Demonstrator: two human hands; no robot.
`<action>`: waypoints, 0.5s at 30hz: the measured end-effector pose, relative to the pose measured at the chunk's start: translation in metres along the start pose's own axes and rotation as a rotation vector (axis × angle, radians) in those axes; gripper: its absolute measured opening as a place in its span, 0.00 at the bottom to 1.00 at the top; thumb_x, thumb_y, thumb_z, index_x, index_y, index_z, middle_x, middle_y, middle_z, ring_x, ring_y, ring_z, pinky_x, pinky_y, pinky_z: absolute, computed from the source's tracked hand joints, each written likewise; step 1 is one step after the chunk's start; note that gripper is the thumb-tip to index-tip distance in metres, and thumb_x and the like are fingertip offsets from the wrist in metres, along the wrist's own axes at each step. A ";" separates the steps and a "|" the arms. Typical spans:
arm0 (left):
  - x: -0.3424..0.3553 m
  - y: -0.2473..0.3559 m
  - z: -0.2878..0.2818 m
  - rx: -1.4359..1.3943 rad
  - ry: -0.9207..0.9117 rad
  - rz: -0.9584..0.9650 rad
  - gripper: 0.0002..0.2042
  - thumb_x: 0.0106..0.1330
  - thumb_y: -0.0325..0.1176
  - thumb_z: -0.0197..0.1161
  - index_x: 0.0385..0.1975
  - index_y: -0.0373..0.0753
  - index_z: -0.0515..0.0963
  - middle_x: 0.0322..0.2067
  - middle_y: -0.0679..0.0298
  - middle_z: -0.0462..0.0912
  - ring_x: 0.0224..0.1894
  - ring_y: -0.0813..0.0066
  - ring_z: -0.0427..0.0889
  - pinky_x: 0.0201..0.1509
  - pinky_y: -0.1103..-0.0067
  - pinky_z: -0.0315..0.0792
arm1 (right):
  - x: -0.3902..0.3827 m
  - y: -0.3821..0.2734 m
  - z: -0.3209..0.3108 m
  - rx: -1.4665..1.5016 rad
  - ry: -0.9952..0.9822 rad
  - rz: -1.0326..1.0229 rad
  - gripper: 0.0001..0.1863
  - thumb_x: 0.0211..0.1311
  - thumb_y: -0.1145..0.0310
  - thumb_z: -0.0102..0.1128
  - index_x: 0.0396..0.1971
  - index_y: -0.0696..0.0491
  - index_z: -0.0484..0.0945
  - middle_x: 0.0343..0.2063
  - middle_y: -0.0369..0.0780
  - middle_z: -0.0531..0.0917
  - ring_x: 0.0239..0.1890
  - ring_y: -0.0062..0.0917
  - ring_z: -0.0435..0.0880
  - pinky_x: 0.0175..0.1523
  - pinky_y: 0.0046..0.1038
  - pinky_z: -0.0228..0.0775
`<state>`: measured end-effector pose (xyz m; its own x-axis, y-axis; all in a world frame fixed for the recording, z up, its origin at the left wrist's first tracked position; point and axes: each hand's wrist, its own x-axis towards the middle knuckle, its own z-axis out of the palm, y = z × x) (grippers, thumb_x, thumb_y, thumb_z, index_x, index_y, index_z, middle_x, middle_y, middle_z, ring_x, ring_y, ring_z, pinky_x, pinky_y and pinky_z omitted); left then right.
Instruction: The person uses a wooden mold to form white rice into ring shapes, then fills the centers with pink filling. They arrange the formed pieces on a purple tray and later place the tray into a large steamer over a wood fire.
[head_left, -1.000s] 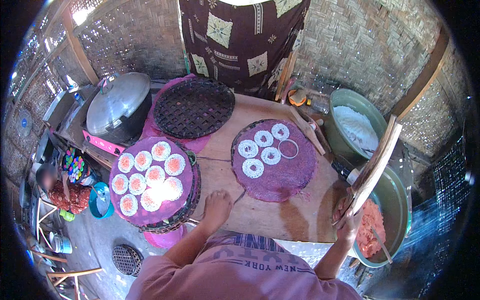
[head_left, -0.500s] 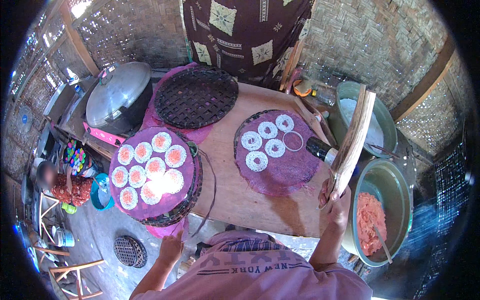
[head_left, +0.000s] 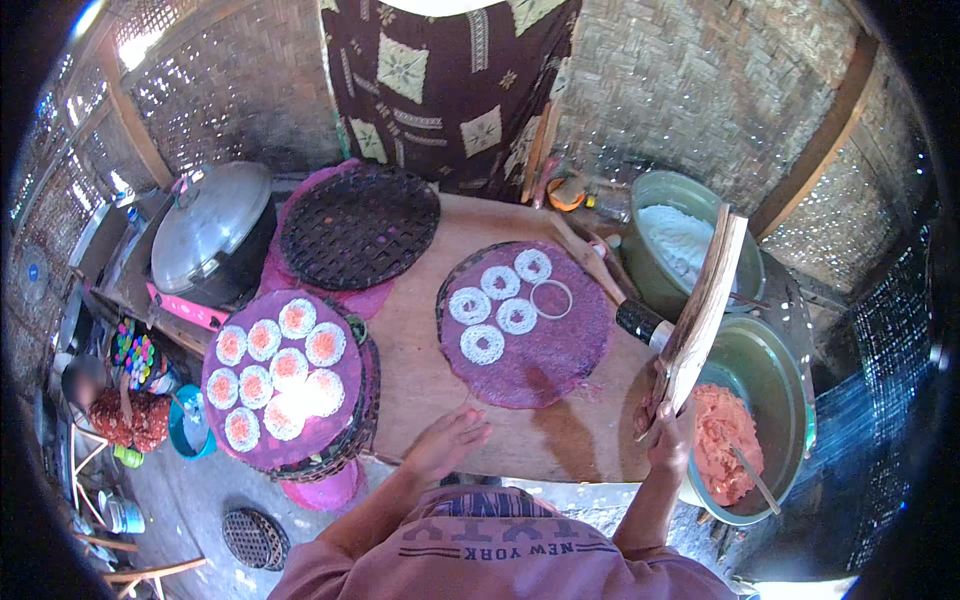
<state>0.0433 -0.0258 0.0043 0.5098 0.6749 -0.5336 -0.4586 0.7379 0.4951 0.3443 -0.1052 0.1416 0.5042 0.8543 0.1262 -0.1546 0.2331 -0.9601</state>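
Note:
My right hand (head_left: pixel 668 430) grips a long split wooden tool (head_left: pixel 705 310), with a black cylinder (head_left: pixel 638 322) beside it at the right of the table. My left hand (head_left: pixel 458 434) is open over the bare wood at the front edge, fingers extended, nothing held. Ahead of it a purple round mat (head_left: pixel 523 365) carries several white lacy rings (head_left: pixel 470 305) and a metal ring (head_left: pixel 551 312). Left of my hand, another purple mat (head_left: pixel 330 393) on a woven basket holds several white lacy rounds (head_left: pixel 264 340) topped with pink-orange.
A lidded pot (head_left: pixel 210 245) and dark lattice tray (head_left: pixel 360 220) stand at the back left. Right are tubs of white stuff (head_left: pixel 675 240) and pink mixture (head_left: pixel 722 440) with a spoon. A person (head_left: pixel 130 420) sits low at the far left beside a blue bucket (head_left: pixel 193 425).
My left hand went down beside the left tray's front edge, then came back up rightward over the table. My right hand and the wooden tool have shifted left. The view has moved slightly.

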 end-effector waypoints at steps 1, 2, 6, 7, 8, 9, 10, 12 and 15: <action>0.022 -0.004 0.008 -0.065 -0.016 0.036 0.26 0.68 0.34 0.60 0.63 0.35 0.61 0.56 0.59 0.71 0.63 0.66 0.68 0.67 0.61 0.62 | -0.002 0.000 -0.005 0.004 0.025 -0.009 0.33 0.42 0.44 0.76 0.33 0.57 0.72 0.23 0.36 0.75 0.18 0.18 0.73 0.21 0.21 0.63; 0.041 -0.009 0.015 -0.110 0.008 0.047 0.26 0.68 0.34 0.60 0.63 0.36 0.60 0.58 0.60 0.70 0.63 0.66 0.68 0.67 0.61 0.61 | -0.005 -0.002 -0.011 -0.008 0.027 -0.034 0.33 0.43 0.44 0.76 0.34 0.57 0.73 0.24 0.36 0.75 0.18 0.19 0.73 0.21 0.22 0.64; 0.080 -0.022 0.036 -0.018 0.259 0.055 0.24 0.68 0.33 0.59 0.63 0.43 0.61 0.61 0.63 0.66 0.64 0.63 0.66 0.69 0.59 0.57 | -0.021 -0.008 -0.033 -0.010 0.116 -0.092 0.33 0.44 0.45 0.75 0.36 0.59 0.74 0.25 0.35 0.75 0.20 0.18 0.73 0.22 0.21 0.64; 0.084 -0.022 0.039 0.018 0.250 0.135 0.24 0.68 0.31 0.59 0.62 0.45 0.61 0.61 0.64 0.66 0.63 0.62 0.66 0.69 0.59 0.57 | -0.026 -0.009 -0.037 -0.014 0.136 -0.088 0.33 0.44 0.45 0.75 0.35 0.59 0.74 0.25 0.35 0.75 0.19 0.18 0.72 0.22 0.21 0.63; 0.089 -0.020 0.041 0.050 0.235 0.222 0.23 0.68 0.29 0.58 0.62 0.47 0.62 0.61 0.64 0.66 0.63 0.61 0.67 0.68 0.58 0.58 | -0.031 -0.011 -0.042 -0.016 0.147 -0.095 0.33 0.44 0.45 0.75 0.35 0.59 0.74 0.25 0.35 0.74 0.19 0.18 0.72 0.22 0.21 0.63; 0.092 -0.018 0.041 0.080 0.201 0.342 0.22 0.68 0.28 0.57 0.61 0.49 0.62 0.61 0.65 0.67 0.62 0.61 0.67 0.68 0.57 0.59 | -0.034 -0.012 -0.046 -0.016 0.158 -0.102 0.33 0.44 0.45 0.75 0.35 0.59 0.74 0.25 0.35 0.74 0.19 0.18 0.71 0.22 0.20 0.63; 0.095 -0.015 0.039 0.026 0.167 0.378 0.23 0.68 0.26 0.56 0.62 0.49 0.62 0.61 0.65 0.67 0.62 0.61 0.67 0.67 0.57 0.60 | -0.037 -0.013 -0.050 -0.026 0.167 -0.130 0.34 0.44 0.43 0.75 0.35 0.60 0.74 0.25 0.36 0.74 0.19 0.17 0.70 0.21 0.19 0.62; 0.097 -0.007 0.027 -0.127 0.043 0.503 0.25 0.68 0.22 0.54 0.63 0.51 0.60 0.61 0.64 0.66 0.62 0.62 0.68 0.65 0.56 0.63 | -0.042 -0.014 -0.057 -0.028 0.178 -0.143 0.35 0.45 0.42 0.74 0.36 0.60 0.74 0.25 0.36 0.74 0.19 0.17 0.70 0.20 0.19 0.61; 0.085 0.011 -0.007 0.060 0.249 0.459 0.27 0.68 0.19 0.52 0.65 0.48 0.58 0.61 0.63 0.66 0.61 0.63 0.69 0.64 0.57 0.65 | -0.044 -0.016 -0.065 -0.044 0.148 -0.123 0.41 0.48 0.44 0.73 0.50 0.63 0.68 0.27 0.36 0.72 0.20 0.15 0.70 0.22 0.17 0.61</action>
<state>0.0761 0.0397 -0.0399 0.0743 0.9153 -0.3958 -0.5476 0.3691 0.7509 0.3797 -0.1771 0.1354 0.6371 0.7420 0.2087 -0.0483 0.3086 -0.9500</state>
